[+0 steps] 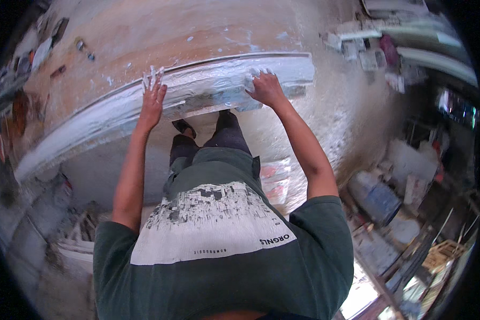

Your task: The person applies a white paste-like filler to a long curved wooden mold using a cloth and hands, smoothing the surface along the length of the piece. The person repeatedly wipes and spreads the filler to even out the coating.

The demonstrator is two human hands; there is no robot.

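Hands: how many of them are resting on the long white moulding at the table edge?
2. The left hand lies flat near the moulding middle; the right hand presses nearer its right end. None seem hidden.

Long moulding strip (pixel 197 93) looked like wet plaster, grey-white, glossy in patches. Counter (pixel 160 37) was brown, matt, spotted with white splashes. Floor (pixel 314 128) was rough, dusty, pale. Fingers (pixel 153 85) were coated in white plaster.

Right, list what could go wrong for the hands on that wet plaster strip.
1. Both the left hand and right hand press flat on the long plaster moulding; uneven pressure could dent or crack it.
2. The moulding sits at the edge of the workbench; a push might slide it off.
3. Rubble on the floor might trip the sandalled feet.
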